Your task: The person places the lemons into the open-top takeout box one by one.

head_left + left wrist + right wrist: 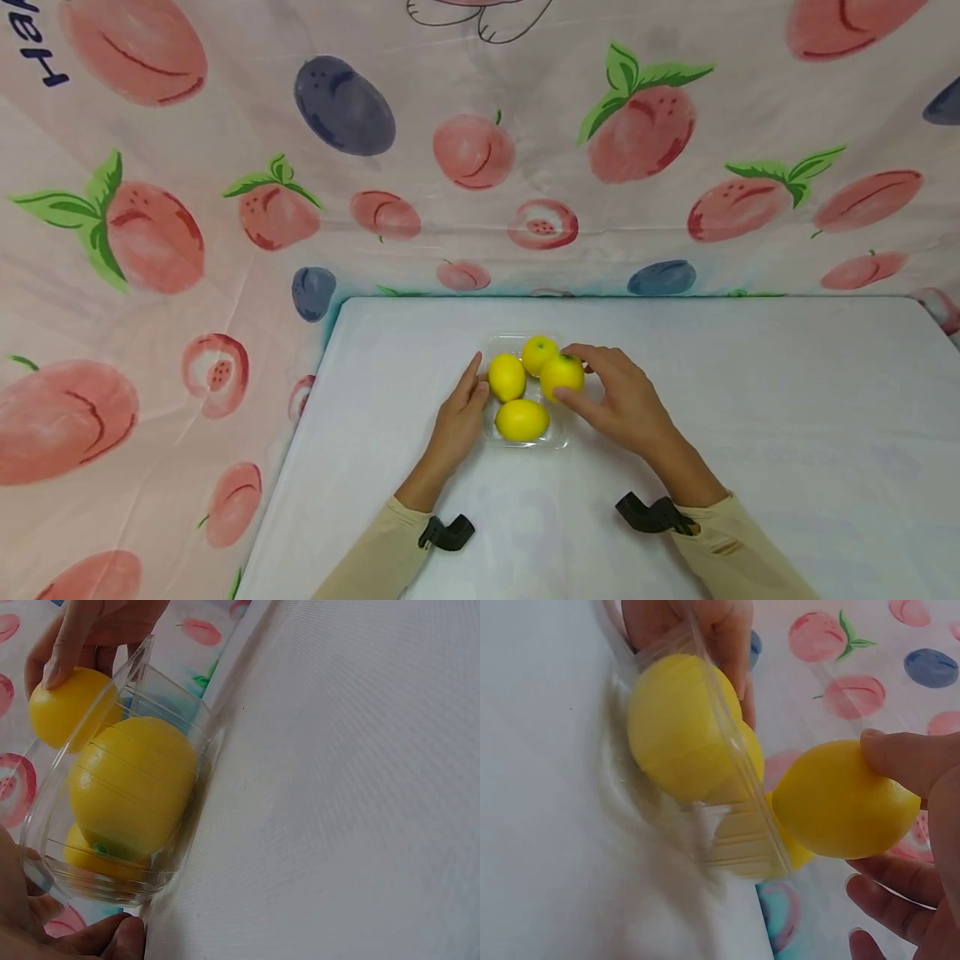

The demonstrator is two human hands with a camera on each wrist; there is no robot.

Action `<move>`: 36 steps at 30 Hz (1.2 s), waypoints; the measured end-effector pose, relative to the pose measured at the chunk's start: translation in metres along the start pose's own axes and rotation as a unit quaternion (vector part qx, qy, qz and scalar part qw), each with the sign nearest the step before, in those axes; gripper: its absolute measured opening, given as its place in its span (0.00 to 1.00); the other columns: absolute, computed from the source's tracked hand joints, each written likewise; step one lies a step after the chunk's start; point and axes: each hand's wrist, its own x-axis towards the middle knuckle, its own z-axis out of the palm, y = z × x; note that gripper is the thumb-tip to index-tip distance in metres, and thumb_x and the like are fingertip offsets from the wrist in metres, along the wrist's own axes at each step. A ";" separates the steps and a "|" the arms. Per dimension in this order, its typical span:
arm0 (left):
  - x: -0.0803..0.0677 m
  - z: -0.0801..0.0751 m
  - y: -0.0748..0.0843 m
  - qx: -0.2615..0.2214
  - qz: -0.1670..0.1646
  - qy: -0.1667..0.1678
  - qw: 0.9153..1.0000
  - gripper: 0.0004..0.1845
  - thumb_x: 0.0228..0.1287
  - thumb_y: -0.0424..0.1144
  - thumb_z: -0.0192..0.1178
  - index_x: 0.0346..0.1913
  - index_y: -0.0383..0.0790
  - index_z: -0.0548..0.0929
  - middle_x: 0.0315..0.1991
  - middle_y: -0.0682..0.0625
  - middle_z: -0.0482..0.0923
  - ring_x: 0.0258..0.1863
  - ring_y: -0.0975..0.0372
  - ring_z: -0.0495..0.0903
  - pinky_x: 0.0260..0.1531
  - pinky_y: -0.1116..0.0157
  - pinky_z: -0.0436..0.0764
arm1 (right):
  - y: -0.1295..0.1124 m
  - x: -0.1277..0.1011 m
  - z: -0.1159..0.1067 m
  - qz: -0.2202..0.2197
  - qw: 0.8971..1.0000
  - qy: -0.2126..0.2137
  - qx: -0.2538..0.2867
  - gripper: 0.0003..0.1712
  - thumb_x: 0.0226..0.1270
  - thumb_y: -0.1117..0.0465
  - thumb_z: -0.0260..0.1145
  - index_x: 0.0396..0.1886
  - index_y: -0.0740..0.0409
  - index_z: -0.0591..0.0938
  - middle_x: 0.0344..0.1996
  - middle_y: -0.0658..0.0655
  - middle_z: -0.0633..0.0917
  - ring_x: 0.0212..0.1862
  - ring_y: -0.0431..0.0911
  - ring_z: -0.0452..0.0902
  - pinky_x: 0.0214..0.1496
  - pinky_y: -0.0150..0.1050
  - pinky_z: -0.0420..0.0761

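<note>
Head view: a clear plastic tray (558,437) sits mid-bench (750,400), hard to make out but for its glinting rim, with three yellow lemons (522,419) inside and a fourth lemon (562,375) at its far right corner pinched between the thumb and fingers of the right hand (626,404). The left hand (461,417) lies with straight fingers against the tray's left wall, gripping nothing. Right wrist view: the gripped lemon shows outside the tray wall, and I cannot tell whether it touches the tray.
</note>
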 end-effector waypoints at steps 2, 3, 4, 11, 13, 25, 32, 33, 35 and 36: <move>0.000 0.000 0.000 -0.001 0.000 0.000 1.000 0.29 0.82 0.53 0.43 0.81 0.68 0.54 0.75 0.49 0.69 0.76 0.55 0.65 0.77 0.49 0.63 | -0.002 0.001 0.003 -0.012 1.000 0.008 -0.014 0.32 0.62 0.46 0.76 0.63 0.50 0.79 0.55 0.54 0.86 0.53 0.54 0.79 0.54 0.54 0.82; 0.000 0.000 0.001 -0.001 0.000 -0.001 1.000 0.28 0.82 0.54 0.43 0.80 0.69 0.54 0.75 0.49 0.69 0.76 0.55 0.65 0.77 0.49 0.62 | -0.003 0.002 0.005 -0.018 0.999 0.012 -0.023 0.32 0.62 0.46 0.76 0.63 0.51 0.79 0.54 0.55 0.86 0.53 0.54 0.80 0.54 0.55 0.82; 0.000 0.000 0.001 -0.002 0.001 -0.001 1.000 0.28 0.82 0.53 0.43 0.80 0.69 0.54 0.75 0.49 0.69 0.76 0.55 0.65 0.77 0.48 0.62 | -0.003 0.002 0.007 -0.022 0.999 0.016 -0.032 0.32 0.61 0.46 0.77 0.63 0.52 0.80 0.54 0.56 0.87 0.52 0.54 0.80 0.54 0.55 0.82; 0.000 0.000 0.000 0.000 0.001 -0.001 1.000 0.29 0.82 0.53 0.43 0.81 0.67 0.54 0.75 0.49 0.68 0.77 0.55 0.65 0.77 0.48 0.62 | -0.004 0.000 0.018 -0.029 0.996 0.039 -0.070 0.34 0.57 0.44 0.79 0.61 0.53 0.82 0.51 0.57 0.88 0.50 0.56 0.81 0.48 0.55 0.81; 0.000 0.000 0.000 0.000 -0.001 -0.002 1.000 0.29 0.82 0.54 0.43 0.81 0.68 0.54 0.76 0.49 0.67 0.77 0.56 0.64 0.77 0.49 0.62 | -0.003 -0.001 0.021 -0.036 0.995 0.050 -0.073 0.34 0.56 0.44 0.79 0.60 0.53 0.83 0.51 0.57 0.89 0.50 0.55 0.81 0.46 0.54 0.81; -0.001 0.000 0.000 0.004 0.004 -0.001 1.000 0.29 0.83 0.52 0.42 0.81 0.66 0.54 0.75 0.48 0.68 0.76 0.54 0.65 0.77 0.48 0.62 | -0.005 -0.002 0.028 -0.028 0.993 0.058 -0.098 0.32 0.55 0.41 0.79 0.59 0.47 0.84 0.51 0.54 0.89 0.49 0.54 0.81 0.43 0.49 0.77; -0.001 0.000 0.000 0.002 0.001 -0.004 1.000 0.29 0.83 0.53 0.42 0.81 0.69 0.53 0.76 0.49 0.67 0.77 0.56 0.64 0.77 0.49 0.62 | -0.004 0.000 0.029 -0.027 0.996 0.082 -0.038 0.33 0.56 0.46 0.80 0.62 0.45 0.84 0.50 0.55 0.87 0.52 0.54 0.79 0.47 0.51 0.77; 0.000 0.000 0.000 0.001 0.002 -0.004 1.000 0.29 0.83 0.53 0.42 0.81 0.69 0.53 0.76 0.49 0.67 0.77 0.56 0.64 0.77 0.49 0.61 | -0.004 0.001 0.029 -0.023 0.996 0.085 -0.023 0.33 0.56 0.47 0.80 0.62 0.46 0.84 0.50 0.55 0.87 0.52 0.53 0.79 0.48 0.51 0.77; 0.000 0.000 0.000 -0.001 0.002 -0.005 1.000 0.29 0.83 0.53 0.43 0.81 0.69 0.53 0.76 0.49 0.67 0.77 0.56 0.64 0.77 0.49 0.61 | -0.005 0.002 0.031 -0.014 0.996 0.089 0.008 0.32 0.56 0.49 0.80 0.62 0.48 0.84 0.50 0.55 0.86 0.53 0.53 0.79 0.50 0.52 0.79; 0.000 0.000 0.000 0.000 0.001 -0.005 1.000 0.28 0.83 0.53 0.43 0.81 0.69 0.53 0.76 0.49 0.67 0.77 0.56 0.64 0.77 0.49 0.61 | -0.005 0.002 0.031 -0.009 0.995 0.092 0.022 0.32 0.56 0.49 0.81 0.61 0.49 0.84 0.50 0.55 0.87 0.53 0.53 0.79 0.51 0.52 0.80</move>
